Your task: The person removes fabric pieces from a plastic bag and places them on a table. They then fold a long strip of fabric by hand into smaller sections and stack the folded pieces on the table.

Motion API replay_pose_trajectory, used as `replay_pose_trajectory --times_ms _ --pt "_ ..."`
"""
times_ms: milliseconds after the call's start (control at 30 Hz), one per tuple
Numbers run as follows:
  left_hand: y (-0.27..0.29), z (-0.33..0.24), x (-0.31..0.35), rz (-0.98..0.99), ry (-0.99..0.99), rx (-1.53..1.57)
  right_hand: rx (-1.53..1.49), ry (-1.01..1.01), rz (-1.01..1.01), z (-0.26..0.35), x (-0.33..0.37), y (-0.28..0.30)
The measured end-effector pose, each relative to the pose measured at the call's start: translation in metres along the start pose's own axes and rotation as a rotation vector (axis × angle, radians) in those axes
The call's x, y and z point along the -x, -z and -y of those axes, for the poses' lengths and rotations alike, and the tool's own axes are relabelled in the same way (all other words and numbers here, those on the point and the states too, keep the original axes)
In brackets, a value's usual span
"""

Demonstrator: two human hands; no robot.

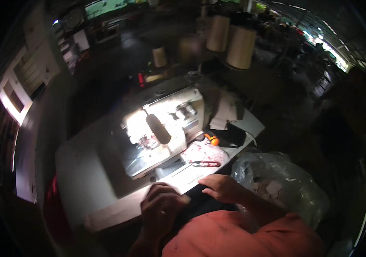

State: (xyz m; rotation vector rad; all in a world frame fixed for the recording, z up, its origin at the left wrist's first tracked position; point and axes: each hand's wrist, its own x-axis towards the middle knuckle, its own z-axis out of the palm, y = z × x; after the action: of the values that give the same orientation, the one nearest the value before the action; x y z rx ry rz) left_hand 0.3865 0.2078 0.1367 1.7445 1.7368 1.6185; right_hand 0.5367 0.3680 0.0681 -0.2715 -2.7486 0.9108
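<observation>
My left hand is at the table's front edge, its fingers curled over; whatever it may hold is hidden. A pale fabric piece lies along that edge beside it. My right hand is just off the edge, fingers loosely stretched with thumb apart, and nothing shows in it. Beyond both hands stands a brightly lit sewing machine. Red-handled thread snips rest on the table nearest my right hand, in front of a speckled cloth.
An orange-and-black object sits right of the machine, near pale fabric pieces. A clear plastic bag with scraps stands at the right. Large thread cones rise behind the machine. The white tabletop extends left.
</observation>
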Motion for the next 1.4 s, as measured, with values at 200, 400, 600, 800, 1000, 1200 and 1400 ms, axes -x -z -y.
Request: replay_pose_trajectory --times_ms 200,400,600,800,1000,1200,1400 --pt "-0.027 0.081 0.065 -0.039 0.342 -0.860 -0.075 0.087 0.010 0.004 0.017 -0.016" --pt "-0.007 0.087 0.060 -0.211 0.448 -0.052 -0.140 0.097 -0.003 0.001 0.002 -0.007" --pt "-0.011 0.084 0.075 -0.385 0.488 0.091 -0.711 -0.264 0.249 0.034 -0.062 -0.026" --pt "-0.012 0.086 0.075 -0.444 0.408 -0.001 -0.744 -0.262 0.221 0.034 -0.088 -0.064" --pt "-0.010 0.085 0.079 -0.466 0.418 -0.043 -0.718 -0.340 0.142 0.039 -0.080 -0.052" --pt "-0.012 0.038 0.094 -0.511 0.197 -0.541 -0.990 -0.258 0.336 0.062 -0.110 -0.060" --pt "0.014 0.051 0.137 -0.942 0.357 1.228 -0.998 -0.043 0.254 0.128 -0.111 -0.037"
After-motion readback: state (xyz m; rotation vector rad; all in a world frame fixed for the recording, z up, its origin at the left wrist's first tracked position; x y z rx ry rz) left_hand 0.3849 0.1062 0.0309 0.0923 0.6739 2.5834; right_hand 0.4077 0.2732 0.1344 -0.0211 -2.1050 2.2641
